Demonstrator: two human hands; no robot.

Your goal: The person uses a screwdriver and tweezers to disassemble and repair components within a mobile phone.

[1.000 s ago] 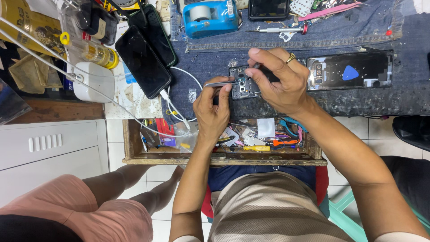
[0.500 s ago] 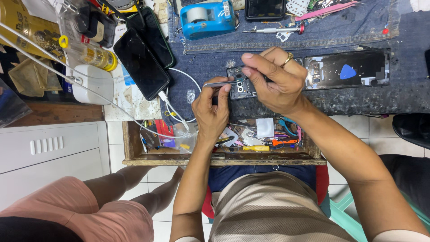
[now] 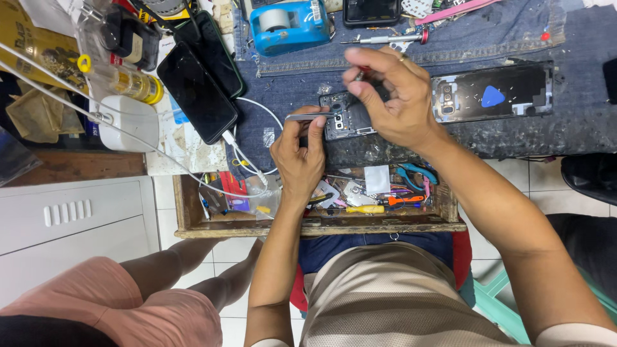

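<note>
Head view, looking down over a workbench covered with a dark denim cloth (image 3: 411, 71). Below the bench edge, an open wooden drawer (image 3: 321, 225), crammed with small tools: a yellow-handled screwdriver (image 3: 364, 209), an orange-handled tool (image 3: 403, 200), teal-handled pliers (image 3: 418, 172). At lower left, the bare legs and pink shorts (image 3: 128, 308) of another person seated close by.

On the cloth, to the right, a detached phone back cover (image 3: 508, 93) lying flat with a blue triangular pick (image 3: 493, 96) on it. At the top, a blue tape dispenser (image 3: 286, 26); just right of it, a precision screwdriver (image 3: 385, 38) lying flat. To the left, two dark phones (image 3: 202, 77) side by side, a white cable (image 3: 247, 151) plugged into the nearer one, and a white charger block (image 3: 125, 122) further left.

Near the cloth's front edge, between the hands, an opened phone body (image 3: 344, 115), its insides showing. Left hand (image 3: 299, 157) closed around metal tweezers (image 3: 312, 116), held level, tips pointing right and reaching the phone body's left edge. Right hand (image 3: 392, 96) curled above the phone body, fingertips pinched on a small red-tipped tool, mostly hidden; could not tell what kind. A ring on one right finger.
</note>
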